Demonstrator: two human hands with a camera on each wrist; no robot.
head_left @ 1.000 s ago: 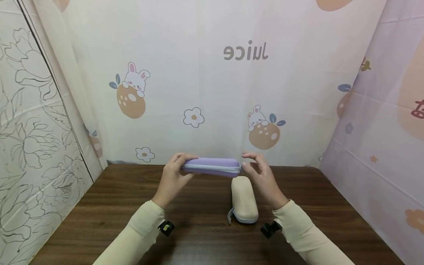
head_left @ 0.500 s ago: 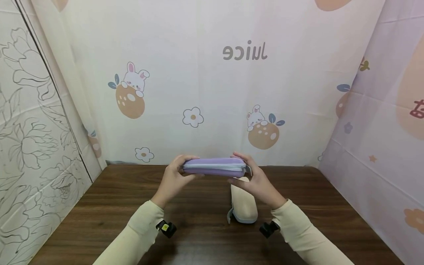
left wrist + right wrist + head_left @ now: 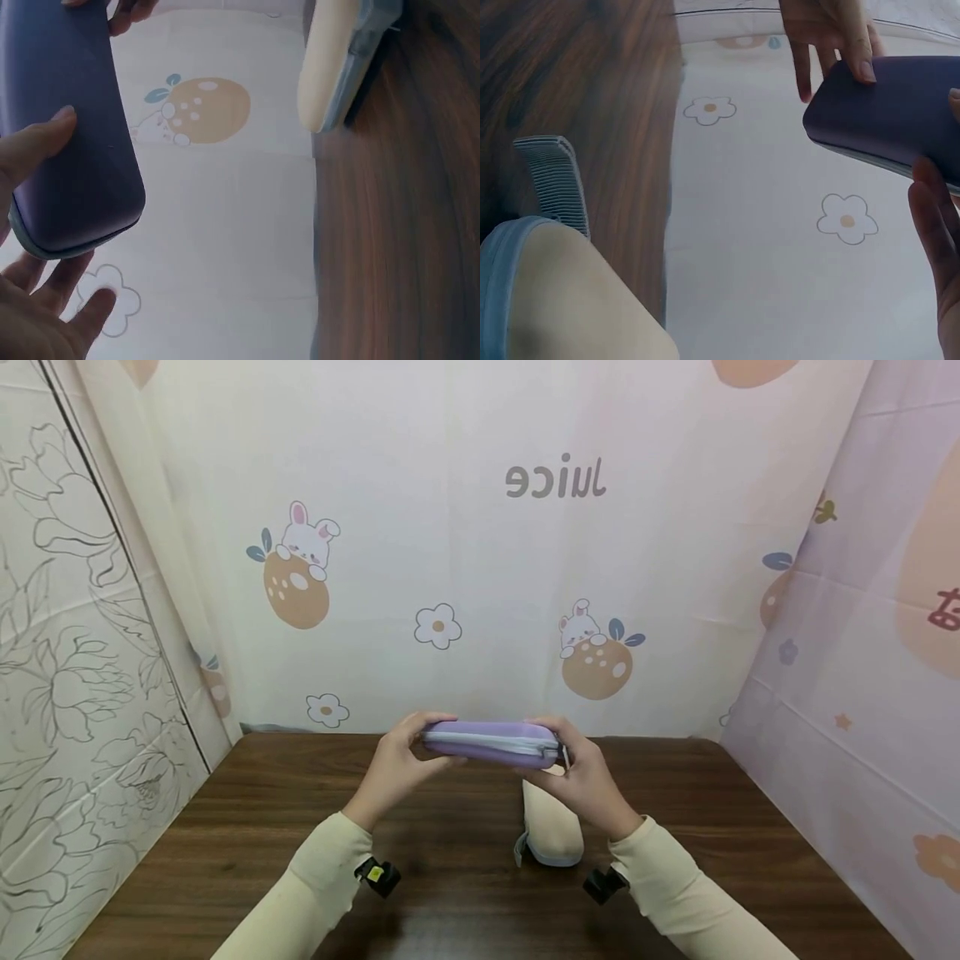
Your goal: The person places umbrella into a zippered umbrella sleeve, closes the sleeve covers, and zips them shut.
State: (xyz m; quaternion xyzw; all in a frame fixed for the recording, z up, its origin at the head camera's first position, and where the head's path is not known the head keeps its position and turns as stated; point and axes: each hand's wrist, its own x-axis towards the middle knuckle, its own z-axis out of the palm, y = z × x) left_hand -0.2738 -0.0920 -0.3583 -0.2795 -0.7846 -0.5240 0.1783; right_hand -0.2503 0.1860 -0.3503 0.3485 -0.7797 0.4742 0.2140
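A purple zip case (image 3: 487, 733) with a pale zipper is held level above the table. My left hand (image 3: 393, 770) grips its left end, thumb below and fingers above. At the right end, my right hand (image 3: 591, 777) grips it the same way, near the zipper pull. The left wrist view shows the thumb pressing on the smooth side of the purple case (image 3: 82, 165). Behind my right hand a beige zip case (image 3: 553, 831) lies on the table, its far end partly covered; its grey strap shows on the left.
A dark wood table (image 3: 285, 827) spans the lower view. Behind it hangs a pale curtain (image 3: 480, 568) printed with rabbits, fruit and flowers, and printed fabric hangs on both sides. A black wrist camera (image 3: 377, 877) is strapped to my left wrist, another to my right.
My right hand has moved left from beside the purple case and now grips its right end. The case has shifted slightly right; my left hand kept its grip. The beige case stays put.
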